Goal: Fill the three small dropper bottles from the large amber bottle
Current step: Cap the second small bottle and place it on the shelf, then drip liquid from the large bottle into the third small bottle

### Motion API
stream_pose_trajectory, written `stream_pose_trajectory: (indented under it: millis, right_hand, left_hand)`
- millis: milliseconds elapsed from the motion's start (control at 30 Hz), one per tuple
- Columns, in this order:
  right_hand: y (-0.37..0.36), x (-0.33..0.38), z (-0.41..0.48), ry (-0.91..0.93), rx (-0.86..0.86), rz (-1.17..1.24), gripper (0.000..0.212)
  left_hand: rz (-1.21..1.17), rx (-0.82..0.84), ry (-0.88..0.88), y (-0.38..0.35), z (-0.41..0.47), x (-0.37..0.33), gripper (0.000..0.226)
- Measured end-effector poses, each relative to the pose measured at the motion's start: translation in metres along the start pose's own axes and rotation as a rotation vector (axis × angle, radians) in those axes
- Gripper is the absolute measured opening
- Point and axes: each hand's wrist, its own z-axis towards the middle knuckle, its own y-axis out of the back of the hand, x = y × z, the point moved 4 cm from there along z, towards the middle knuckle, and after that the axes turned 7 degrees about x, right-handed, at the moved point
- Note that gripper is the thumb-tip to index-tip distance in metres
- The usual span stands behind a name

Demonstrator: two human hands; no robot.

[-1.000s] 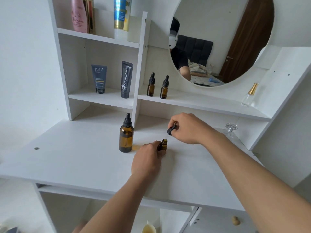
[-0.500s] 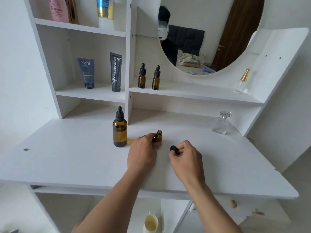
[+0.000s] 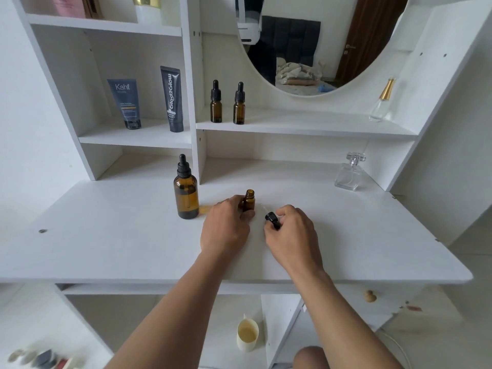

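Observation:
The large amber bottle [image 3: 186, 193] stands capped with its black dropper on the white desk [image 3: 106, 235]. Just right of it, a small amber dropper bottle [image 3: 249, 200] stands upright with its neck uncapped, and my left hand [image 3: 226, 230] grips its base. My right hand [image 3: 291, 235] holds that bottle's black dropper cap [image 3: 272, 220] low over the desk, its thin glass pipette pointing towards the small bottle. Two more small capped dropper bottles [image 3: 216, 102] [image 3: 239, 104] stand side by side on the shelf under the mirror.
Two dark tubes [image 3: 125, 103] [image 3: 173, 99] stand on the left shelf. A clear square perfume bottle [image 3: 348, 173] sits at the desk's back right, and a gold-capped bottle [image 3: 382, 102] leans on the shelf above. A white cup of yellowish liquid [image 3: 247, 335] stands below the desk.
My right hand has come down from above the small bottle to the desk on its right, carrying the dropper cap. My left hand has stayed on the small bottle.

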Motion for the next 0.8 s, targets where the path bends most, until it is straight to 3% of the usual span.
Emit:
stream_pose_trajectory:
  millis: [433, 667, 800]
  right_hand:
    - [0.007, 0.005, -0.006, -0.015, 0.016, 0.040, 0.043]
    - [0.016, 0.019, 0.000, 0.041, -0.018, 0.098, 0.037]
    - [0.025, 0.060, 0.012, 0.207, 0.017, 0.128, 0.032]
  left_hand:
    - [-0.120, -0.049, 0.039, 0.007, -0.014, 0.003, 0.056]
    - [-0.133, -0.376, 0.049, 0.030, -0.041, 0.014, 0.024]
    - [-0.151, -0.575, 0.124, 0.049, -0.044, 0.028, 0.035]
